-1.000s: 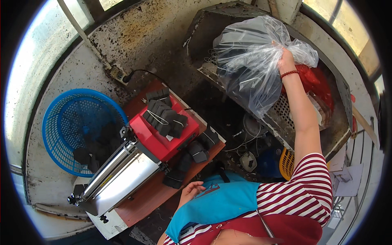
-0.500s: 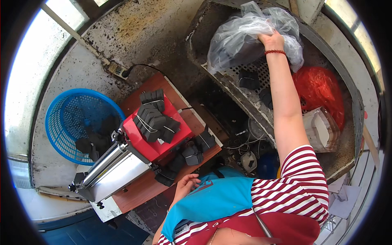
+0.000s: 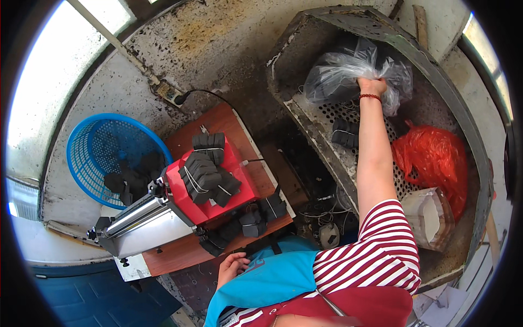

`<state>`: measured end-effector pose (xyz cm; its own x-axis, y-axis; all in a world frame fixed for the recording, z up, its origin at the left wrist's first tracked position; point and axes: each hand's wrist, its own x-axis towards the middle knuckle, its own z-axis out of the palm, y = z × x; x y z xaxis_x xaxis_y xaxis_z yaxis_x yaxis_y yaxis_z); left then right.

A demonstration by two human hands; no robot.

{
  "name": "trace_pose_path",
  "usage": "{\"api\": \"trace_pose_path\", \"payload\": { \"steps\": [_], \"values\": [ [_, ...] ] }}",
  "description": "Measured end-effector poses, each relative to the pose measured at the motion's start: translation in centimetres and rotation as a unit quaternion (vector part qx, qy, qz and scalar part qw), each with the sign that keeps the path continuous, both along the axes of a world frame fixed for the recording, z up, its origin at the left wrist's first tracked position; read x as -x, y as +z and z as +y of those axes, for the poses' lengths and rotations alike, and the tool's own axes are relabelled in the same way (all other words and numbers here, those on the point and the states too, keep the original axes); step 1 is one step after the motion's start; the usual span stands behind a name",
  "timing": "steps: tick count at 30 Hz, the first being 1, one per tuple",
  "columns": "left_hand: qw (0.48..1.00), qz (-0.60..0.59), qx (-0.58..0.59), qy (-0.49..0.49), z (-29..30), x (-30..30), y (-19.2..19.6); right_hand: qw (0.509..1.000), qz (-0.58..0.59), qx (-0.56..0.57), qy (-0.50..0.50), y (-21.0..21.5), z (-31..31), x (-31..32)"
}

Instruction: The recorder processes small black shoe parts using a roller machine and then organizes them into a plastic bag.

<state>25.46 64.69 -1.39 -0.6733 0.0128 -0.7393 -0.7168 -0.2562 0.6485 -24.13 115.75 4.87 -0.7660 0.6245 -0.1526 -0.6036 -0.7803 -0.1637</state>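
My right hand (image 3: pixel 372 86) reaches far out and grips the gathered neck of a clear plastic bag (image 3: pixel 335 79) in the far part of a grey trough. The bag's contents are hard to make out. Just below the bag lies a bundle of black pieces (image 3: pixel 345 133) tied with a pale band. My left hand (image 3: pixel 233 267) is held near the blue apron, its fingers loosely curled with nothing visible in them. It is nearest to the banded black bundles (image 3: pixel 252 222) along the red-brown table's near edge.
A red machine (image 3: pixel 239 180) with metal rollers (image 3: pixel 136 217) carries more black bundles (image 3: pixel 204 177). A blue basket (image 3: pixel 81 158) at left holds black pieces. Inside the trough (image 3: pixel 482 180) are a red plastic bag (image 3: pixel 436 155) and an open packet (image 3: pixel 427 218). Cables hang beside the table.
The clear bag looks more bunched together at its neck in my right hand. The view has shifted somewhat, and my left hand has drawn slightly down and left.
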Motion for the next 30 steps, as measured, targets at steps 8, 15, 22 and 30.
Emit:
{"api": "trace_pose_path", "payload": {
  "steps": [8,15,22,30],
  "values": [
    [0.999,0.006,0.036,-0.014,0.2,-0.4,-0.2,0.952,-0.227,-0.203,0.024,-15.4,13.4,5.2],
    [0.998,0.001,0.052,-0.021,0.5,0.2,0.4,0.894,-0.364,-0.218,0.143,-11.3,11.3,-0.4],
    [0.995,0.027,0.03,-0.087,-3.2,-1.1,0.3,0.793,-0.404,-0.343,0.3,-10.1,8.5,-11.0],
    [0.987,0.063,0.018,-0.145,-12.4,-4.3,-1.8,0.8,-0.349,-0.414,0.259,-8.0,-3.5,-25.3]
  ]
}}
